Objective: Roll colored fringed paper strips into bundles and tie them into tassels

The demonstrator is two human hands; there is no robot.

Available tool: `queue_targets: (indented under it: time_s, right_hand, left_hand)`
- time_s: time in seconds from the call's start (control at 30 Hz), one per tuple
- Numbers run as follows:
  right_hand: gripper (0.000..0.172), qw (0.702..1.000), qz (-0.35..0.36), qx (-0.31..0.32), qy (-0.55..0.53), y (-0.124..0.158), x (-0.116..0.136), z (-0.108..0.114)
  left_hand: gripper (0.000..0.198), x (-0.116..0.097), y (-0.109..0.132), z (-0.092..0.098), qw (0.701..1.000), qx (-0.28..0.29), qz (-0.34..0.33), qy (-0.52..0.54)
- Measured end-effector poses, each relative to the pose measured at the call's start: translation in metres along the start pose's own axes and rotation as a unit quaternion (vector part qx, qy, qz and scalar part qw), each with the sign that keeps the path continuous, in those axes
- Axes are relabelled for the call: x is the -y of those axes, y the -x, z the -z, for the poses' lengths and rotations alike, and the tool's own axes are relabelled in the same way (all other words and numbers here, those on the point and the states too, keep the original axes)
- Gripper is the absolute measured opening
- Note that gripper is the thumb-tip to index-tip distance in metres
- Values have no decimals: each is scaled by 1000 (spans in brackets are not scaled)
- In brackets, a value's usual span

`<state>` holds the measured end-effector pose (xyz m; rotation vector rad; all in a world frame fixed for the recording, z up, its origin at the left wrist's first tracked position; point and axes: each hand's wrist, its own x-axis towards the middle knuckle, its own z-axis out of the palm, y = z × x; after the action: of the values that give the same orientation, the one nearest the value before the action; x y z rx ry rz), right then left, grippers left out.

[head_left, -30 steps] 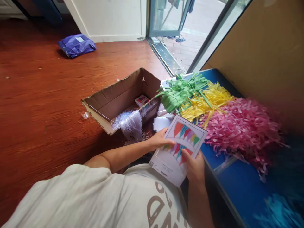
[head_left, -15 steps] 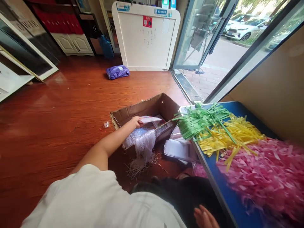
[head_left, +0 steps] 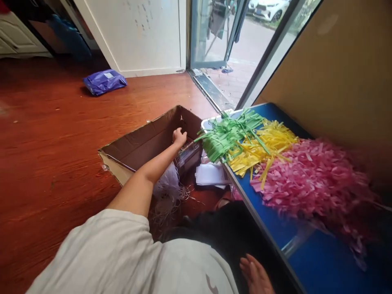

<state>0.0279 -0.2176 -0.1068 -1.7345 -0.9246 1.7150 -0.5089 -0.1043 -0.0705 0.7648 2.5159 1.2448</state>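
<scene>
My left hand (head_left: 179,136) reaches down into an open cardboard box (head_left: 137,141) on the wooden floor. Its fingers are curled near the box's right wall, and whatever is under them is hidden. My right hand (head_left: 255,274) rests low on my dark lap at the bottom edge, fingers stretched flat and holding nothing. A bundle of silvery plastic strands (head_left: 167,188) hangs over the box's near side beside my forearm.
A blue table (head_left: 269,214) on my right carries heaps of green (head_left: 228,132), yellow (head_left: 265,147) and pink (head_left: 309,175) paper strips. White sheets (head_left: 210,173) lie on the floor by the table. A purple bag (head_left: 104,81) lies further off, near an open glass door (head_left: 211,32).
The printed packet that both hands held a second ago went into the box with my left hand and is out of sight. My right hand dropped to my lap.
</scene>
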Motion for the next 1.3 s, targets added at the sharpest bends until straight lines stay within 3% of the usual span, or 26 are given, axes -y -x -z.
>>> queue_targets:
  time_s: [0.07,0.17,0.27,0.33,0.37,0.47,0.57,0.63,0.77,0.83,0.93,1.1,1.2,1.3]
  right_hand:
    - [65,1000,-10,5,13,5,-3,-2]
    - [65,1000,-6,-2,23,12,-4,-14]
    - [62,1000,22,-3,11,15,1,-27]
    - [56,997,70,-11,0,16,6,-26]
    - [50,995,100,-26,2,16,7,-22]
    - [45,977,180,-107,38,16,8,2]
    - [49,960,215,-168,60,17,3,30]
    - [41,960,216,-171,48,21,-5,42]
    - [42,962,203,-182,30,42,-26,50]
    - [41,961,192,-190,58,51,-35,51]
    - [42,968,162,-149,119,49,-38,51]
    - [34,970,123,11,209,32,-17,44]
    - [30,966,118,11,231,35,-3,37]
    - [27,965,133,-38,223,42,3,32]
  left_hand:
    - [23,-1,31,-19,999,-9,-43,23]
    - [12,-4,124,-60,989,41,-131,49]
    - [15,-4,228,-100,961,160,-210,78]
    - [17,-4,273,-116,922,253,-273,107]
    - [18,-5,284,-119,899,294,-303,119]
    - [24,-13,275,-115,834,383,-385,102]
    - [42,-23,237,-97,826,390,-406,30]
    - [32,-29,228,-84,823,380,-422,13]
    - [45,-34,264,-77,789,417,-450,-36]
    - [36,-23,282,-80,769,454,-443,-80]
    - [22,11,286,-70,806,429,-379,-155]
    - [14,71,275,-3,880,325,-258,-232]
    - [11,94,270,41,913,251,-201,-252]
    - [21,107,250,88,943,135,-142,-270]
